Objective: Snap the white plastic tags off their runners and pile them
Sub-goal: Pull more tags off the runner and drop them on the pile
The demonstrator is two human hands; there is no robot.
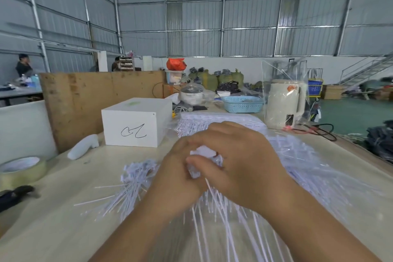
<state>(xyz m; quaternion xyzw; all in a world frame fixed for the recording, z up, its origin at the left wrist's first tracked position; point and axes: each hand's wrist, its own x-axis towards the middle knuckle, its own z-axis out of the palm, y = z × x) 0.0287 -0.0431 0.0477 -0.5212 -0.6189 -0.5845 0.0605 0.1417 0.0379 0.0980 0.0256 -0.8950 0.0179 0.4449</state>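
Both hands closed together on one bunch of white tags, mid-table.

Left hand [176, 173] and right hand [238, 159] meet, fingers curled round a bunch of white tags [202, 155]; right thumb lies across its front. Thin white stems fan from under the hands toward the camera. Loose tag pile [136, 178] just left of the left hand; tag sheets [221, 118] beyond the right hand. Motion blur: tag shape and runner joints unreadable. Fingertips mostly hidden behind the bunch.
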